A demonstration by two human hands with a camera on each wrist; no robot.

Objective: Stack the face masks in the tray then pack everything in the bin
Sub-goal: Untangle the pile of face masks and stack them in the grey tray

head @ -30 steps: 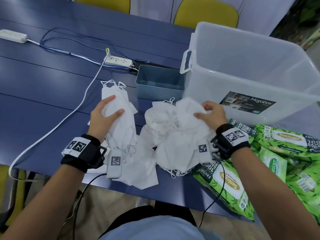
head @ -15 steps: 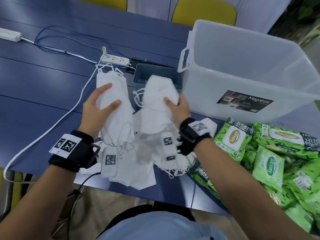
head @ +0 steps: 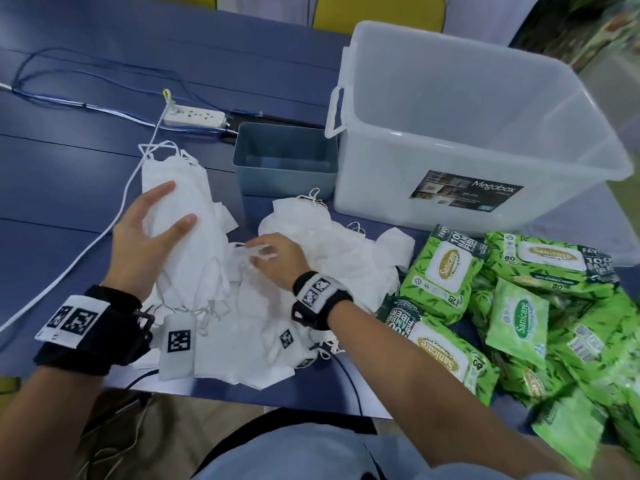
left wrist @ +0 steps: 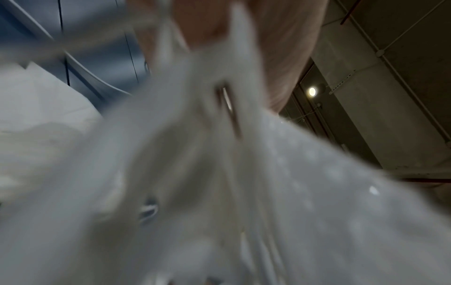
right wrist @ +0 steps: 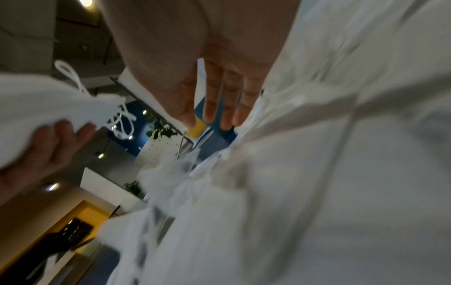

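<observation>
Left hand [head: 145,233] gripping stack of face masks [head: 183,220], thumb [head: 181,226] pressing on top, fingers wrapping underneath, stack lifting just above table [head: 69,174]. Right hand [head: 277,259] resting palm-down on loose mask pile [head: 332,247], fingers [right wrist: 219,104] lying nearly straight, gripping nothing visible. Loose pile sitting between stack and green wipe packs [head: 446,268]. Blue tray [head: 284,161] standing behind masks, holding no masks. Clear bin [head: 485,140] standing just beside tray, right side.
</observation>
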